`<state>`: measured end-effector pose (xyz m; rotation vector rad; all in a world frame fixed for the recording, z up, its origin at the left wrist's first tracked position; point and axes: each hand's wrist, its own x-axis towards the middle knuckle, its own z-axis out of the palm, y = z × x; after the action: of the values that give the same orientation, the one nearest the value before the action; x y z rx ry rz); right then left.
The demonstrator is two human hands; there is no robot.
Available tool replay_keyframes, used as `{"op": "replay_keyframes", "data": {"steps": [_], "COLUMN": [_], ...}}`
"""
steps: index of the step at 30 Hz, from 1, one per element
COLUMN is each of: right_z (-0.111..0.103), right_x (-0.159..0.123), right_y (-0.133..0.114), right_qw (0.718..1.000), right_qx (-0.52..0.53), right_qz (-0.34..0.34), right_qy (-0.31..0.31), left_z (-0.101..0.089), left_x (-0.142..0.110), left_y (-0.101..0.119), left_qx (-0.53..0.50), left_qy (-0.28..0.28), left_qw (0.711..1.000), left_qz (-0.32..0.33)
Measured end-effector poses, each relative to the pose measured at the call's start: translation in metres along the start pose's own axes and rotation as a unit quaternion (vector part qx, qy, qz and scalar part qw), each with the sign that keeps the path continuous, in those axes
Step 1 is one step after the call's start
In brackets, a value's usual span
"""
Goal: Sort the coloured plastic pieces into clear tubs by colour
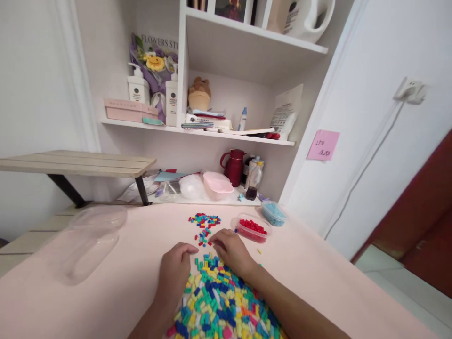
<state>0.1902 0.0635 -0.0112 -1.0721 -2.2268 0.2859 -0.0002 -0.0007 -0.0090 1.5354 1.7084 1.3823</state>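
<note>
Small coloured building bricks (pixel 226 301) lie in a large loose pile in front of me, in yellow, green, blue, white, pink and orange. Beyond them is a smaller scatter of mixed bricks (pixel 205 220), which trails toward my hands. My left hand (pixel 176 266) rests at the pile's left edge, index finger and thumb stretched to the right, with nothing visible in it. Over the pile's far right side reaches my right hand (pixel 231 249). Its bent fingertips are beside a red brick (pixel 209 243), apart from the thumb. A clear tub of red bricks (pixel 252 228) stands just past it.
A tub of light blue pieces (pixel 273 214) stands at the back right. Clear plastic lids or trays (pixel 92 245) lie on the left. Behind are a pink bowl (pixel 217 183), a dark red jug (pixel 234 167) and a bottle (pixel 254 181). A wooden stand (pixel 77 162) rises at left.
</note>
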Motion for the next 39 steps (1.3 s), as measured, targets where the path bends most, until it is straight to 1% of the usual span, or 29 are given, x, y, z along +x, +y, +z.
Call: {"op": "replay_keyframes", "data": {"steps": [2,8,13,16,19,23,28,33,36,37,39], "right_z": [0.000,0.001,0.003,0.003,0.000,-0.004,-0.006,-0.007,-0.017,-0.024,-0.043], "right_x": [0.000,0.000,0.001,0.001,0.002,0.004,0.007,0.005,0.009,0.012,0.018], "right_y": [0.002,0.004,0.007,0.007,0.005,-0.001,-0.003,-0.005,-0.005,-0.004,0.003], "right_qw": [1.000,1.000,1.000,1.000,1.000,0.999,0.998,0.999,0.999,0.999,0.996], "right_qx": [0.010,-0.003,0.005,0.002,0.005,0.009,0.004,0.002,0.003,0.000,-0.014], "right_qz": [0.012,-0.008,0.015,0.012,0.008,0.034,0.055,0.053,0.033,0.033,0.054], "right_qy": [0.006,-0.006,-0.009,-0.008,-0.010,-0.006,-0.003,-0.003,0.007,0.023,0.071], "left_z": [0.001,0.000,0.000,-0.001,-0.002,-0.004,-0.004,-0.004,-0.004,-0.004,-0.004], "left_x": [0.001,0.000,-0.001,-0.001,-0.001,-0.001,0.003,0.006,0.007,0.007,0.007], "left_y": [-0.001,0.000,0.000,0.001,0.004,0.006,0.002,-0.001,0.003,0.004,0.006], "left_qx": [0.001,0.008,0.009,0.014,0.013,0.004,0.022,0.040,0.043,0.043,0.046], "left_qy": [-0.002,-0.005,-0.009,-0.010,-0.008,-0.002,-0.009,-0.018,-0.010,-0.006,0.000], "left_qw": [1.000,1.000,1.000,1.000,1.000,1.000,1.000,0.999,0.998,0.998,0.998], "left_qz": [0.002,0.001,0.002,-0.002,-0.003,-0.005,-0.011,-0.027,-0.035,-0.038,-0.038]}}
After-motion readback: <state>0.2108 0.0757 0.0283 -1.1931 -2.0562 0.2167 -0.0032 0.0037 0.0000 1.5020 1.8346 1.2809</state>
